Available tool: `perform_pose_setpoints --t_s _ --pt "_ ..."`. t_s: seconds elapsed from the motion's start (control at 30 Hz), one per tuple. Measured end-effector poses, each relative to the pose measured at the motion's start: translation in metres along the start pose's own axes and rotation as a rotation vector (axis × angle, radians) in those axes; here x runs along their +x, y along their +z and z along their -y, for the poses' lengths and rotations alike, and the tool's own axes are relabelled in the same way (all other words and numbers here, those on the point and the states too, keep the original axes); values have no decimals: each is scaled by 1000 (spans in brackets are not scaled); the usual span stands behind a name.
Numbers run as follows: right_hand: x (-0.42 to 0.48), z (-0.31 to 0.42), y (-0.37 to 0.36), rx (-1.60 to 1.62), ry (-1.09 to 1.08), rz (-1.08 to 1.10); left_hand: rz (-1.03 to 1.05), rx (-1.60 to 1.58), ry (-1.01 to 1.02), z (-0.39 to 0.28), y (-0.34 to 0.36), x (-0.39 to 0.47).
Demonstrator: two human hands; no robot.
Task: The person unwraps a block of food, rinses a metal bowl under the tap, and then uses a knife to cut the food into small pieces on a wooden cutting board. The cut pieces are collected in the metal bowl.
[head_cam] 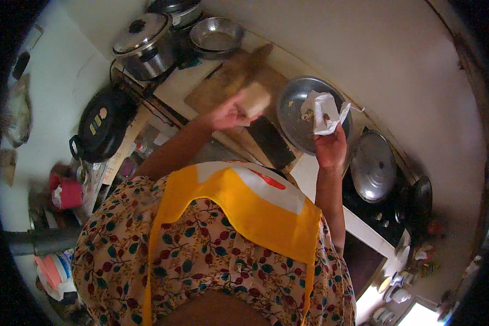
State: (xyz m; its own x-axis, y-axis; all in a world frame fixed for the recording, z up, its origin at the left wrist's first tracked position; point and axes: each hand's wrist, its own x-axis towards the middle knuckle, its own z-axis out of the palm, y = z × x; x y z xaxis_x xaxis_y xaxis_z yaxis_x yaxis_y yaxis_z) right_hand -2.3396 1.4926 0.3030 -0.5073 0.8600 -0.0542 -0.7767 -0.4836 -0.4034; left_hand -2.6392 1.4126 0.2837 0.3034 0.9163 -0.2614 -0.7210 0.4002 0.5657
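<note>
My left hand [232, 112] holds a pale, blurred block [255, 100], perhaps food, above a wooden cutting board [205, 91]. My right hand [331, 148] grips a crumpled white wrapper [323, 116] by its lower edge. Beneath the wrapper lies a wide metal bowl [292, 126], with small pale crumbs or scraps [308, 114] inside. A dark, flat rectangular thing [271, 142] rests just below my left hand, between the board and the bowl; I cannot tell what it is.
A lidded steel pot [146, 61] and a metal strainer bowl [216, 36] stand at the back left. To the left is a black pan [102, 126]. On the right, a metal lid [372, 167] sits over a black stove [374, 212]. A wall [350, 45] runs behind the counter.
</note>
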Motion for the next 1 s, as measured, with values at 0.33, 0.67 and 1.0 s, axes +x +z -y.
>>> perform_pose_setpoints --t_s 0.33,0.67,1.0 --pt "-117 45 -71 -346 -119 -360 -382 742 142 -2 -30 10" --pt "-181 27 -240 -1534 -116 -290 -344 1447 578 11 -41 17" --pt "-173 23 -173 -740 550 -594 -29 812 286 20 -84 20"
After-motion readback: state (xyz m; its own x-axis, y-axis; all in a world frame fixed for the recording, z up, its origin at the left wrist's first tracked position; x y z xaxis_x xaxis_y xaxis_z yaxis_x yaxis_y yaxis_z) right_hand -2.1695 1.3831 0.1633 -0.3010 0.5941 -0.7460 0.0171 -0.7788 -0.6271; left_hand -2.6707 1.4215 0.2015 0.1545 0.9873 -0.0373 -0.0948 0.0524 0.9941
